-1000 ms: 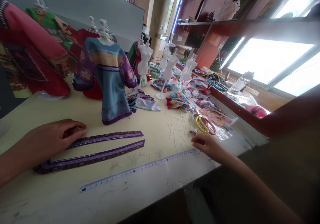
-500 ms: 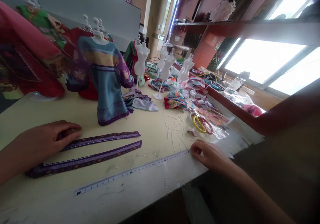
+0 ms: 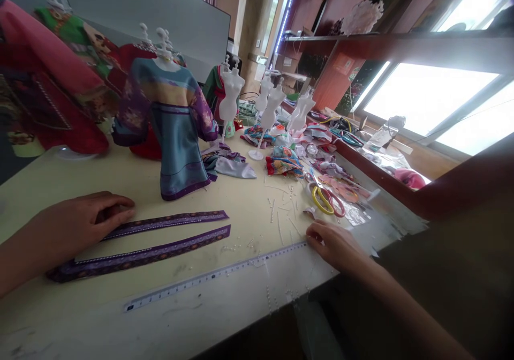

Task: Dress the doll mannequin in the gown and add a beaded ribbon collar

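My left hand (image 3: 76, 225) lies on the table's left side, fingers curled together and pressing down the left end of the upper purple ribbon strip (image 3: 168, 220). A second purple strip (image 3: 140, 254) lies just in front of it. My right hand (image 3: 335, 243) rests at the right end of a long clear ruler (image 3: 209, 278), its curled fingertips on the ruler's tip. Behind the ribbons stands a small mannequin in a blue and purple dress (image 3: 176, 129).
Yellow and pink scissors (image 3: 327, 199) lie behind my right hand, among scattered bead strings (image 3: 277, 210). Bare white mannequins (image 3: 232, 89) and fabric scraps (image 3: 285, 162) crowd the back right. Red and green garments (image 3: 48, 97) stand at the left. The table edge (image 3: 281, 301) runs close to me.
My right hand has come back from near the scissors to the ruler's right end. The left hand has stayed on the ribbon. The view shifted slightly.
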`<action>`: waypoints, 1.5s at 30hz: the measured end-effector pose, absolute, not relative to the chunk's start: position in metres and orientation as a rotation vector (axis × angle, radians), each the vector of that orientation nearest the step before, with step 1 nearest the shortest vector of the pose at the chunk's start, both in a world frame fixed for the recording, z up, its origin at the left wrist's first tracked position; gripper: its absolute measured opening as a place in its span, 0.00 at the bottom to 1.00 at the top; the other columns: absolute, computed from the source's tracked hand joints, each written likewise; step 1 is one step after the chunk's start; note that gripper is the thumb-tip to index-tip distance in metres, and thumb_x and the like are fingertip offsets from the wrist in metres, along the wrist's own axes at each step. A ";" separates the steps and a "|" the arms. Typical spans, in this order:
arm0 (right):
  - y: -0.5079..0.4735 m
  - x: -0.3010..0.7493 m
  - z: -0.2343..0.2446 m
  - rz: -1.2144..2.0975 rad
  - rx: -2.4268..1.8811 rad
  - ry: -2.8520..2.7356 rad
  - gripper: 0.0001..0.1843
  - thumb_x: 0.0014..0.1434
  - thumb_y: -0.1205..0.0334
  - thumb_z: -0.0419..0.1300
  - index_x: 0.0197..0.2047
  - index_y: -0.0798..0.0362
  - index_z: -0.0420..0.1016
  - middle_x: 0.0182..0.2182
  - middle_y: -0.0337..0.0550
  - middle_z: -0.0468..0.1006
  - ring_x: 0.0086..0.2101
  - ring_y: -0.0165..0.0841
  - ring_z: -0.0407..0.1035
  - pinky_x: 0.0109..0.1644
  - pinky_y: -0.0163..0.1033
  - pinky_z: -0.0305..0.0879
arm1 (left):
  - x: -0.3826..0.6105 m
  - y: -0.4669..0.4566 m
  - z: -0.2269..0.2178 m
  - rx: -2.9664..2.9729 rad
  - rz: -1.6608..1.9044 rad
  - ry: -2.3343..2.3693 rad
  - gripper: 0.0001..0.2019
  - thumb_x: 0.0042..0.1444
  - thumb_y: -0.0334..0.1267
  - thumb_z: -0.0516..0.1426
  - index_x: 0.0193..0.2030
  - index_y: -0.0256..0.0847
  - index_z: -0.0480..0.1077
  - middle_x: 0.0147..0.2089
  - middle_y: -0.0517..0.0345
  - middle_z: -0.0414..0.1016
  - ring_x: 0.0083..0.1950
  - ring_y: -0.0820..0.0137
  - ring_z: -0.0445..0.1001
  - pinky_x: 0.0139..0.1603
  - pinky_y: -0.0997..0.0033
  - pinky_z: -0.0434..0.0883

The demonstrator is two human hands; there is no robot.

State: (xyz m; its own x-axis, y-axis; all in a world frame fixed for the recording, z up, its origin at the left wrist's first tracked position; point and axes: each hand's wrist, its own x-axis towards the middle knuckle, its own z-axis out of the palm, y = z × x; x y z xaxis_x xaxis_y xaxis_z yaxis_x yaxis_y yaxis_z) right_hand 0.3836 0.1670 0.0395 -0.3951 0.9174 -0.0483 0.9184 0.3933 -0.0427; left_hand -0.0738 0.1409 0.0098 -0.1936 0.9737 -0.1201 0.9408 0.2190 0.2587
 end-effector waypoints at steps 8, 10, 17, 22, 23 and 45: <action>0.161 0.383 0.045 -0.148 1.704 2.596 0.07 0.57 0.63 0.52 0.32 0.51 0.70 0.31 0.41 0.72 0.30 0.32 0.66 0.31 0.35 0.57 | -0.074 0.141 0.011 1.808 0.161 2.221 0.22 0.53 0.55 0.46 0.47 0.45 0.68 0.49 0.62 0.71 0.47 0.63 0.69 0.41 0.73 0.61; 0.160 0.382 0.046 -0.138 1.690 2.583 0.06 0.56 0.64 0.52 0.32 0.51 0.70 0.31 0.41 0.72 0.30 0.32 0.66 0.32 0.35 0.57 | -0.073 0.141 0.011 1.810 0.160 2.226 0.23 0.53 0.55 0.45 0.47 0.45 0.68 0.49 0.61 0.71 0.47 0.63 0.69 0.41 0.72 0.61; 0.164 0.374 0.047 -0.012 1.581 2.588 0.08 0.55 0.70 0.51 0.27 0.54 0.68 0.28 0.42 0.72 0.29 0.31 0.65 0.30 0.35 0.55 | -0.074 0.140 0.011 1.797 0.161 2.238 0.24 0.52 0.56 0.45 0.47 0.45 0.68 0.50 0.61 0.72 0.47 0.62 0.69 0.40 0.72 0.62; 0.166 0.372 0.045 0.055 1.562 2.592 0.09 0.55 0.71 0.50 0.27 0.55 0.68 0.28 0.42 0.72 0.28 0.30 0.65 0.30 0.34 0.55 | -0.073 0.139 0.011 1.832 0.193 2.230 0.24 0.52 0.56 0.45 0.46 0.45 0.69 0.49 0.61 0.72 0.46 0.61 0.69 0.40 0.72 0.62; 0.166 0.372 0.045 0.062 1.564 2.589 0.09 0.55 0.71 0.50 0.27 0.55 0.68 0.28 0.42 0.72 0.28 0.30 0.65 0.30 0.34 0.55 | -0.072 0.138 0.011 1.824 0.196 2.232 0.24 0.52 0.56 0.45 0.46 0.45 0.69 0.49 0.61 0.72 0.46 0.61 0.69 0.40 0.72 0.62; 0.181 0.380 0.052 0.204 1.383 2.610 0.09 0.51 0.75 0.48 0.24 0.54 0.62 0.24 0.43 0.68 0.25 0.30 0.62 0.29 0.36 0.54 | -0.060 0.133 0.026 1.836 0.235 2.211 0.22 0.53 0.53 0.47 0.46 0.41 0.69 0.48 0.57 0.72 0.46 0.60 0.69 0.40 0.71 0.61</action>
